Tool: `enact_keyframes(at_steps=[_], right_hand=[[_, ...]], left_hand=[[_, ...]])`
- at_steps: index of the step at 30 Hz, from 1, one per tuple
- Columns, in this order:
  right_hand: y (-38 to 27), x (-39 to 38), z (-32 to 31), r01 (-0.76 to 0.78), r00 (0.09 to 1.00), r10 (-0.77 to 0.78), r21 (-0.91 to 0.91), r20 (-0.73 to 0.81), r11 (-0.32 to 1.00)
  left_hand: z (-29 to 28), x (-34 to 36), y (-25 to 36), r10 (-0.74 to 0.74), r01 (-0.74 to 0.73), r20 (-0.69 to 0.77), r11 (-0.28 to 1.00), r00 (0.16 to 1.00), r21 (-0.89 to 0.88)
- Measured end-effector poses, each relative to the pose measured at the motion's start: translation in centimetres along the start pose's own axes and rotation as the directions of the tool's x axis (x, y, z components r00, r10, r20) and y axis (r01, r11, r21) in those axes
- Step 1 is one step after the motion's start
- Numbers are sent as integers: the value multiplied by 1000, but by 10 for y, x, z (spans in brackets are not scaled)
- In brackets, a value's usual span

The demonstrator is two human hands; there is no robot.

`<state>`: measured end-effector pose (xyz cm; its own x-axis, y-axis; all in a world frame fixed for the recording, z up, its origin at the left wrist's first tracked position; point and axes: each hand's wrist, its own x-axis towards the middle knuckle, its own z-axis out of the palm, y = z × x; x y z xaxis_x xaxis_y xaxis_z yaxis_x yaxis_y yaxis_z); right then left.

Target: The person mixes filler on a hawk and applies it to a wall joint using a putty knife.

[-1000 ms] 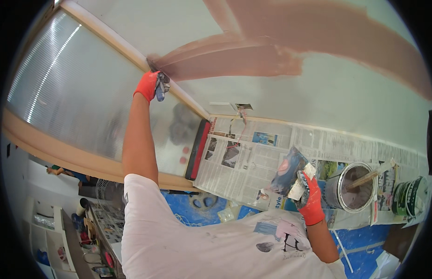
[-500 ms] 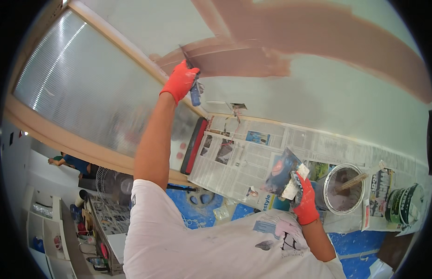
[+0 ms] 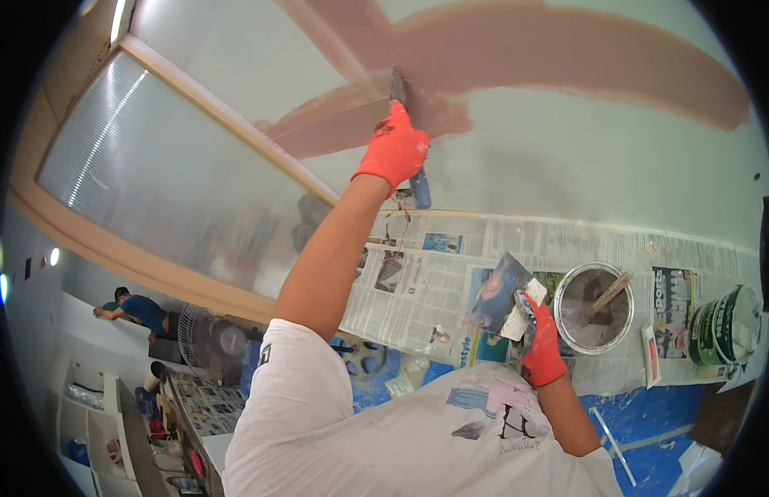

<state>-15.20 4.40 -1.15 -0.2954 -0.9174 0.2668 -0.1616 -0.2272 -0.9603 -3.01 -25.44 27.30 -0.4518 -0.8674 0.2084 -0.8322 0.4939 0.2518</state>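
Putty knife (image 3: pixel 399 87), blade (image 3: pixel 398 84) dark, handle (image 3: pixel 421 191) blue; left hand (image 3: pixel 394 147) clamps it, right hand (image 3: pixel 545 344) scraper (image 3: pixel 500 296).

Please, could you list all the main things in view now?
Coating: several bands, reddish, on wall
Putty knife: one, blue handle, at coating
Flat tool: one, mostly dark, over newspapers
Newspapers: several, greyish, below wall
Pail: one, silvery rim, on newspapers
Stick: one, brown, in pail
Tub: one, green, far right
Panel: one, translucent, left
Fan: one, dark, lower left
Co-worker: one, blue top, far left
Left hand: one, red glove, holding putty knife
Right hand: one, red glove, holding flat tool
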Motion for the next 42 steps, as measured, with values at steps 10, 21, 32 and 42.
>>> enact_keyframes(at_steps=[10, 21, 32, 42], right_hand=[[8, -9, 7, -82, 991, 123, 468, -57, 880], [-57, 38, 21, 276, 954, -278, -40, -109, 960], [-77, 59, 15, 154, 977, -119, 197, -176, 968], [-55, 37, 62, 41, 998, -44, -88, -33, 995]], left_hand=[[52, -108, -24, 462, -420, -121, 868, 878, 266], [35, -224, -49, 682, -664, 129, 730, 720, -160], [49, -138, -224, 13, -75, -208, 953, 978, -292], [-50, -7, -350, -350, 188, 26, 439, 937, -879]])
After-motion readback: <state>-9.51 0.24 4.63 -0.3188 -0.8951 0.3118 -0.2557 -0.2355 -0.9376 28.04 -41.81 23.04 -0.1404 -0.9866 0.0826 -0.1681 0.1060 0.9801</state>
